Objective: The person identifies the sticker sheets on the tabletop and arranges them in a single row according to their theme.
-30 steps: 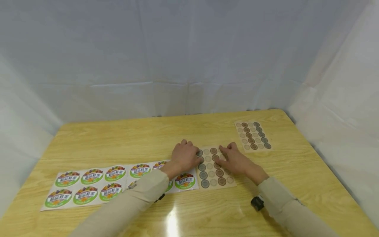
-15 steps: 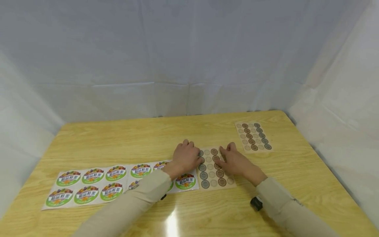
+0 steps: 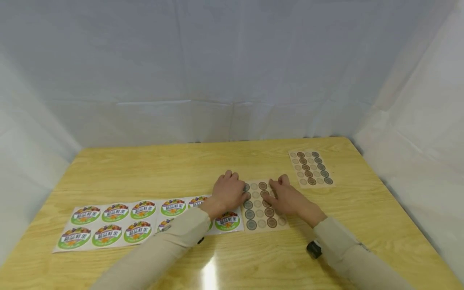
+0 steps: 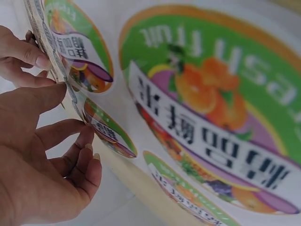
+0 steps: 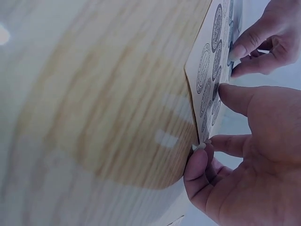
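A beige sheet of round coin-like stickers lies flat on the table between the hands. My left hand touches its left edge, thumb and forefinger apart. My right hand rests at its right side, the thumb on the stickers and other fingertips by the edge, as the right wrist view shows. Neither hand visibly pinches the sheet. A long white sheet of oval fruit labels reaches from the far left to the beige sheet's left edge, partly hidden under the left forearm. Whether the two sheets overlap, I cannot tell.
A second beige sticker sheet lies farther back on the right of the wooden table. Pale cloth hangs behind the table and at both sides. A black device shows below the right wrist.
The head view has shifted very slightly. Both hands and the sheet between them stay practically in place.
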{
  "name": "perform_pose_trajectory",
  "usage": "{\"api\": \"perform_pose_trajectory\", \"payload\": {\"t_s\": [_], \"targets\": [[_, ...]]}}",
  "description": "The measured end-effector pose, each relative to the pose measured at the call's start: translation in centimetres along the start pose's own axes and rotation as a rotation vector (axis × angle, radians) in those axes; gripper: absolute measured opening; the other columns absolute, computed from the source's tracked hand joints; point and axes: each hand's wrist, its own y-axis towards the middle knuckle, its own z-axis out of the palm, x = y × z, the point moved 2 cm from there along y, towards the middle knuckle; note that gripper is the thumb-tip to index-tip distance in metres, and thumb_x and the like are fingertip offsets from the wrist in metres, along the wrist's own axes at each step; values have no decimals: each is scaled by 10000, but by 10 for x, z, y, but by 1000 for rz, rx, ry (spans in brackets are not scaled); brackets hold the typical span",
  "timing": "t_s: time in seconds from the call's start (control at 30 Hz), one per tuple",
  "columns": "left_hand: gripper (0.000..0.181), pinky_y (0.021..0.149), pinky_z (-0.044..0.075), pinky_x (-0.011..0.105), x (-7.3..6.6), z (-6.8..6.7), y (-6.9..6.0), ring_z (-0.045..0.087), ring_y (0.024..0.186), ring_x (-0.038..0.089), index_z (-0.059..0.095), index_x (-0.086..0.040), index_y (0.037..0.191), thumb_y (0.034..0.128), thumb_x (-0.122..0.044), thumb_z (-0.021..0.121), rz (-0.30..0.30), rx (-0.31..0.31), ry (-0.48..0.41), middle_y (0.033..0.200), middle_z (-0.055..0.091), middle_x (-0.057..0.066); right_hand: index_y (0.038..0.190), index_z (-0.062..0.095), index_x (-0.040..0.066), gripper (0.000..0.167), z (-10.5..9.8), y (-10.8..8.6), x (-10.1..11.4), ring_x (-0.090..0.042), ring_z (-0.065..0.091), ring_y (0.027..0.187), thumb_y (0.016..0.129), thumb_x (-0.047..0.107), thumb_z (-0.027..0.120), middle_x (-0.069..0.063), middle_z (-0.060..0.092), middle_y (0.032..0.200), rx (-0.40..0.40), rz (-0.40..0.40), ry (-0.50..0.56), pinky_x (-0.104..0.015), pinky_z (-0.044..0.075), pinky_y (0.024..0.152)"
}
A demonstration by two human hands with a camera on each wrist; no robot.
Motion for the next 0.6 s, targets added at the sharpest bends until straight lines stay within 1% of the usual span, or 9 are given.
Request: {"api": "perform_pose_trajectory", "payload": {"t_s": [0.1, 0.17, 0.23, 0.33, 0.4, 0.47, 0.53, 0.6], "targets": [[311, 850, 412, 411, 0, 1, -1, 434, 879, 223, 708, -159, 965, 943, -436, 568, 5, -11, -3, 898, 535, 39, 1276, 464, -25, 440, 1, 0, -2, -178, 460, 665, 991, 304, 530, -150, 263, 1021, 4, 4, 17, -330, 410, 602], [314, 853, 411, 413, 0, 0, -1, 441, 888, 226, 701, -153, 975, 943, -435, 568, 7, -19, 4, 912, 539, 43, 1298, 455, -22, 461, 0, 1, -4, -178, 462, 671, 990, 311, 531, -145, 266, 1024, 5, 10, 24, -329, 410, 603], [308, 847, 409, 411, 0, -1, -1, 447, 897, 228, 686, -143, 963, 943, -425, 564, 15, -27, 11, 923, 541, 47, 1270, 471, -12, 440, 0, 2, -5, -179, 462, 677, 989, 321, 530, -140, 281, 1024, 2, 14, 22, -327, 411, 602], [338, 854, 407, 413, 0, -5, -2, 466, 952, 238, 661, -123, 1063, 950, -421, 547, 23, -53, 31, 997, 551, 61, 1205, 492, 13, 402, -2, 2, -6, -187, 468, 684, 987, 350, 526, -135, 308, 1028, 6, 29, 42, -334, 413, 608], [373, 865, 415, 420, -1, -10, -2, 488, 995, 248, 636, -116, 1162, 953, -411, 545, 21, -87, 27, 1055, 558, 68, 1203, 493, 19, 414, -4, 2, -6, -198, 478, 713, 984, 369, 524, -140, 335, 1051, 12, 38, 67, -348, 421, 628], [419, 881, 424, 432, -1, -16, -2, 506, 1042, 264, 594, -111, 1260, 956, -396, 549, 14, -122, 2, 1121, 565, 79, 1282, 480, 15, 497, -7, 2, -6, -208, 505, 778, 977, 404, 523, -149, 368, 1109, 20, 55, 82, -365, 446, 678], [442, 891, 434, 444, -1, -22, 0, 521, 1066, 275, 567, -107, 1303, 956, -380, 556, 6, -149, -32, 1160, 570, 89, 1369, 437, 7, 571, -12, 1, -9, -217, 531, 853, 978, 414, 517, -172, 391, 1190, 22, 57, 84, -391, 472, 739], [459, 896, 438, 455, -1, -26, 2, 524, 1090, 287, 545, -104, 1330, 956, -369, 558, 2, -160, -69, 1194, 569, 98, 1425, 389, 3, 614, -19, -1, -13, -224, 554, 898, 981, 408, 514, -193, 402, 1252, 11, 36, 71, -410, 490, 763]]}}
